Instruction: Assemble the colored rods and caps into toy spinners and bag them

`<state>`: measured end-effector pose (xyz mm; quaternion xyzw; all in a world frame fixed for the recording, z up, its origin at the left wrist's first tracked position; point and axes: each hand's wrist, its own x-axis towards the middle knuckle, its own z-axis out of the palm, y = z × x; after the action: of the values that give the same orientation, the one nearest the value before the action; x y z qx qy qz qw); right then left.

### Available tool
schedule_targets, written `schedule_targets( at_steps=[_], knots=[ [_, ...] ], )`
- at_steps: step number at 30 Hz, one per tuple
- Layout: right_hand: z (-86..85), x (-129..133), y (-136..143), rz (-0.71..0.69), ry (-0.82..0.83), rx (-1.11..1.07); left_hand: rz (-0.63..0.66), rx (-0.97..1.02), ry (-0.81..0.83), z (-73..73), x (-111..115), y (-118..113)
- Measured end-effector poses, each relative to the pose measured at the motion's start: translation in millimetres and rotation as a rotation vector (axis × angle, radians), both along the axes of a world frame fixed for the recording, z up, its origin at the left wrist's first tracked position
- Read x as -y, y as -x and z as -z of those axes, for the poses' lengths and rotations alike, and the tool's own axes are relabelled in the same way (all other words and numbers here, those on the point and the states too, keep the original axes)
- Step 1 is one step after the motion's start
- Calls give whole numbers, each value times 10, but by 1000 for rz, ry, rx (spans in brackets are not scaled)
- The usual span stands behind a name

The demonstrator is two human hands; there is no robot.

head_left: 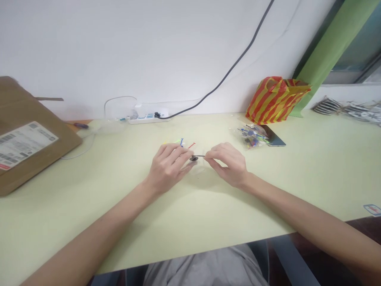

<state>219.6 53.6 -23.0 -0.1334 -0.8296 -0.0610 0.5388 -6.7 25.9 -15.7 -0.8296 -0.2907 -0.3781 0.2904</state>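
Observation:
Both hands meet over the middle of the table. My left hand [170,166] pinches a small dark round piece [193,158] between thumb and fingers. From beside that piece a thin dark stick [200,155] runs right to the fingertips of my right hand [228,163], which are closed on its end. Whether the stick is joined to the round piece cannot be made out. Just behind my left hand lie a blue piece [181,142] and a red stick [192,145], with a bit of yellow and green partly hidden by the fingers.
At the back right, a bag of colourful small parts [253,136] touches a dark phone [274,137] near a red-and-yellow striped bag [272,101]. A power strip [149,119] with a black cable is along the wall. A cardboard box [26,135] stands left; striped items [326,106] lie far right.

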Motion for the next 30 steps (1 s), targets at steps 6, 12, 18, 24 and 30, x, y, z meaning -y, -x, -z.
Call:
schedule_targets(
  at_steps=[6, 12, 18, 24, 30],
  knots=[
    [-28, 14, -6, 64, -70, 9, 13, -8, -32, -20, 38, -56],
    [-6, 40, 0, 80, -152, 26, 20, -19, -43, -59, 97, -121],
    [-57, 60, 1, 33, -17, -6, -60, -123, -230, -169, 90, -65],
    [-74, 51, 7, -10, -18, 13, -74, -66, -145, -163, 86, -60],
    [-72, 112, 16, 4, -30, 10, -30, -63, -105, -161, 147, -127]
  ],
)
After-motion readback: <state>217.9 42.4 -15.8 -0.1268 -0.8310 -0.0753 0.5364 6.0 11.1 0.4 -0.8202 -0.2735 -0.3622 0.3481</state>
